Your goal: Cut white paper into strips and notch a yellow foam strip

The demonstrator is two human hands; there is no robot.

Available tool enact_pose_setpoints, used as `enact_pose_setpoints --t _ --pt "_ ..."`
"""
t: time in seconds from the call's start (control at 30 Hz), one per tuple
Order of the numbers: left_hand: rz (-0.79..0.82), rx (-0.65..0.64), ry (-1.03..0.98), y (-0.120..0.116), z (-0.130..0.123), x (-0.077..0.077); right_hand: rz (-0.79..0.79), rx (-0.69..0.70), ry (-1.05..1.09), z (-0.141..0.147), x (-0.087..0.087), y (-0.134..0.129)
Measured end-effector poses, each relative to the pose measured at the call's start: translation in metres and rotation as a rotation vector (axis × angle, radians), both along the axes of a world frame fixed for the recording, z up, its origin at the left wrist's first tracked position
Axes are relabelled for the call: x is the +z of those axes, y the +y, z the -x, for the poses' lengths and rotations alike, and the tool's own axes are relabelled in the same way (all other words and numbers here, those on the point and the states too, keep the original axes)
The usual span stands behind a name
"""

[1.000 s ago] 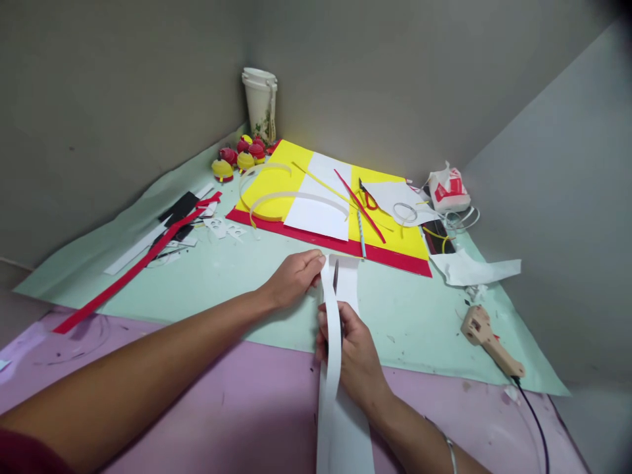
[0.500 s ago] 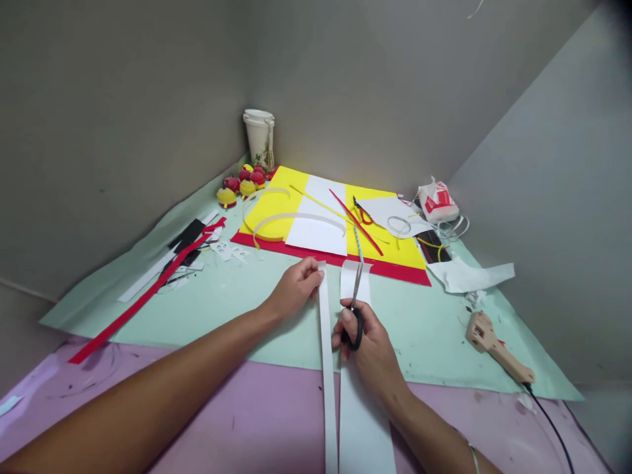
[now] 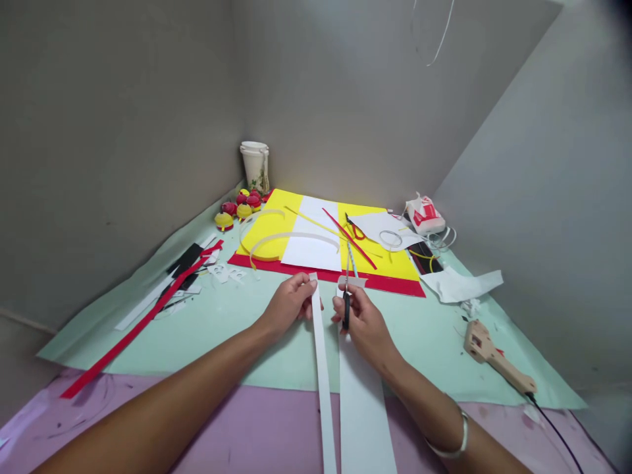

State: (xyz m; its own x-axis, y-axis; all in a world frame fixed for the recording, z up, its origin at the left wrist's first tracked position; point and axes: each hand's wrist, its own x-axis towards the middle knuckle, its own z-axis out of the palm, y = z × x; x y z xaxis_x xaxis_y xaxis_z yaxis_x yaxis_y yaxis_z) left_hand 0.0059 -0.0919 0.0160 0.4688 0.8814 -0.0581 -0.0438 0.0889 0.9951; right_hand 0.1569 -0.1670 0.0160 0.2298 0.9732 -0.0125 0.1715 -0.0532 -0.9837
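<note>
My left hand (image 3: 291, 299) pinches the top end of a narrow white paper strip (image 3: 322, 378), which runs down past the bottom edge of the view. Black-handled scissors (image 3: 346, 309) are in my right hand (image 3: 364, 322), blades pointing away from me and close together. Beneath that hand lies a wider white paper sheet (image 3: 364, 411), its far end curling up near the blades. A gap separates the strip from the sheet. Beyond my hands is a yellow and white panel (image 3: 312, 247) with a red border, bearing red and yellow strips and curved pale bands.
A glue gun (image 3: 498, 359) lies at right, its cord trailing forward. At left are a long red strip (image 3: 143, 322) and black scraps (image 3: 185, 259). Several red-and-yellow ornaments (image 3: 224, 221) stand near a white cup (image 3: 255, 168). A tissue pack (image 3: 424, 214) sits at back right.
The view has tilted up, so the tabletop things sit lower. My left hand has drawn slightly left with the strip, and the scissors have turned more edge-on.
</note>
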Motion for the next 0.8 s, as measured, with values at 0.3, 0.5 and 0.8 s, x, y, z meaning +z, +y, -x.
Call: enact_pose_setpoints --t 0.3,0.5,0.8 --pt "-0.003 0.038 -0.019 0.0 0.001 0.002 -0.023 0.03 -0.046 0.006 -0.013 0.008" --pt "0.01 0.058 0.006 0.001 0.001 0.005 -0.056 0.073 -0.009 0.005 -0.013 0.004" --pt "0.108 0.056 -0.042 0.003 0.0 -0.001 -0.055 0.092 0.006 0.003 -0.018 0.006"
